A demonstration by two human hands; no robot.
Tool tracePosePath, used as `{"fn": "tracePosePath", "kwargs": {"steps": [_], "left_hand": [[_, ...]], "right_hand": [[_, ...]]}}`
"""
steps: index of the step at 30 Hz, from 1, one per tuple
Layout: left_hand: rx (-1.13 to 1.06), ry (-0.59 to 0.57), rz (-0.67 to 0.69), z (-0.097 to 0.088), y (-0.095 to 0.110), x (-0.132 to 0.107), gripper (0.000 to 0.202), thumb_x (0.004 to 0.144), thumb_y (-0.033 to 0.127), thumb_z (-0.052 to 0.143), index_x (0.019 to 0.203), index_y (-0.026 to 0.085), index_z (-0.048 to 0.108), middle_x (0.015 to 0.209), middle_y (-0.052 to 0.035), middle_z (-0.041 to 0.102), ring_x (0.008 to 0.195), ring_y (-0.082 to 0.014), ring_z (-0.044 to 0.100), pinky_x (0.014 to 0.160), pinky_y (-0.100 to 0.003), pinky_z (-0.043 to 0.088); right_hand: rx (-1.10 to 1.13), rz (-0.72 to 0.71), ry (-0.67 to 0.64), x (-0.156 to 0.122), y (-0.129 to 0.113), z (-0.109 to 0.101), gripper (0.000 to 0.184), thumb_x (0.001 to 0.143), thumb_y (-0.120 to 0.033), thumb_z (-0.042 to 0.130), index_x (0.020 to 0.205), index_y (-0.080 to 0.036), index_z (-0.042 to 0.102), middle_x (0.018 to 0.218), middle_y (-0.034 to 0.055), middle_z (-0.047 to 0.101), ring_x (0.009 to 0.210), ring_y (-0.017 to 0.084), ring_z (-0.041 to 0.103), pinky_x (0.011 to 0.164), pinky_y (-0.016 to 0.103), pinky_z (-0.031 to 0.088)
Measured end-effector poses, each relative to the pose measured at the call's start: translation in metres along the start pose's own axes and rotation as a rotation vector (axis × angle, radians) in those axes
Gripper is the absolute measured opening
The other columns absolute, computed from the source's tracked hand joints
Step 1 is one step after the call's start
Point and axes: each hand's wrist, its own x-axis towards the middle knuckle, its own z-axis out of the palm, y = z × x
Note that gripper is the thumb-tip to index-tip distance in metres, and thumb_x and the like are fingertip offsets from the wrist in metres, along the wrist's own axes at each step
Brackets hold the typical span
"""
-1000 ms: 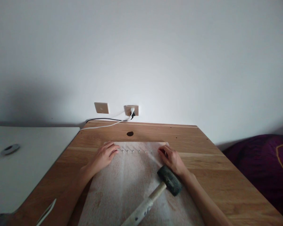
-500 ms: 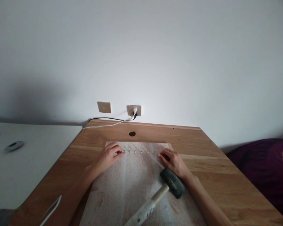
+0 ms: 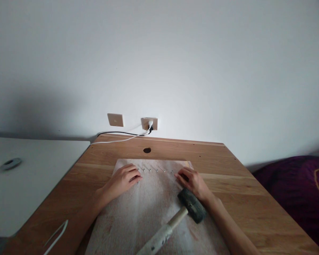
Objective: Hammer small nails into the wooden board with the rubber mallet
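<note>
A row of several small metal nails [image 3: 157, 171] stands near the far edge of a whitish, worn board [image 3: 127, 219]. At the row's left end is my left hand [image 3: 126, 179], its thumb and fingertips drawn together; a tiny thing may be between them, too small to name. My right hand [image 3: 192, 180] is pinched close to the last nail on the right, and what it holds, if anything, is hidden. Below the right hand lies a mallet, its black head [image 3: 191, 205] on the board and its pale handle [image 3: 159, 239] slanting toward me.
The board lies on a wooden table [image 3: 228, 191] with a round hole [image 3: 147, 150] near the wall. Cables run to a wall socket [image 3: 153, 123]. At left stands a white table [image 3: 42, 177] with a grey object [image 3: 11, 164]; purple fabric [image 3: 289, 184] is at right.
My left hand has shifted slightly down and its fingers have curled closer around the row's left end. The right hand stays by the right end. The whole view has drifted a little.
</note>
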Motion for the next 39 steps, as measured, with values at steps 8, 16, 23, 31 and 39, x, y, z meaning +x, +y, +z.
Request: {"fn": "tracePosePath", "kwargs": {"steps": [8,16,23,31,39], "left_hand": [[-0.097,-0.064,-0.041,-0.011,0.009,0.000,0.025,0.080,0.001,0.057,0.093,0.020,0.067,0.093,-0.0028,0.067,0.087,-0.0172,0.062,0.077,-0.027,0.048],[-0.094,-0.066,-0.035,-0.008,0.011,0.001,0.023,0.084,0.002,0.057,0.091,0.021,0.068,0.095,-0.0027,0.067,0.091,-0.0172,0.063,0.081,-0.028,0.049],[-0.106,-0.083,-0.019,-0.004,0.016,0.001,0.022,0.086,0.003,0.058,0.091,0.021,0.071,0.094,-0.0033,0.067,0.090,-0.0173,0.064,0.082,-0.028,0.049],[-0.220,-0.125,-0.027,-0.012,0.014,0.001,0.020,0.084,0.003,0.061,0.091,0.019,0.071,0.095,-0.0043,0.068,0.093,-0.0188,0.063,0.082,-0.028,0.049],[-0.249,0.031,-0.161,-0.007,0.013,0.002,0.016,0.092,0.011,0.059,0.097,0.019,0.071,0.097,-0.0052,0.070,0.088,-0.0172,0.064,0.079,-0.027,0.050]], "right_hand": [[0.032,0.012,0.026,0.000,-0.002,-0.003,0.028,0.104,-0.037,0.047,0.096,-0.019,0.067,0.091,0.0062,0.069,0.082,0.019,0.065,0.077,0.031,0.050],[0.116,0.070,0.085,0.002,-0.008,-0.008,0.030,0.100,-0.044,0.054,0.094,-0.020,0.070,0.085,0.0043,0.072,0.072,0.017,0.065,0.070,0.028,0.052],[0.179,-0.068,-0.098,0.010,-0.083,-0.028,0.020,0.101,-0.032,0.056,0.097,-0.022,0.072,0.092,0.0044,0.075,0.081,0.016,0.068,0.076,0.025,0.051],[-0.345,-0.520,-0.488,0.024,-0.158,0.032,0.019,0.099,-0.008,0.053,0.087,-0.018,0.065,0.085,0.0033,0.070,0.078,0.019,0.066,0.069,0.029,0.044],[-0.255,-0.416,-0.419,0.017,-0.143,0.054,0.012,0.099,-0.012,0.053,0.094,-0.021,0.059,0.091,0.0000,0.067,0.073,0.016,0.066,0.061,0.027,0.040]]}}
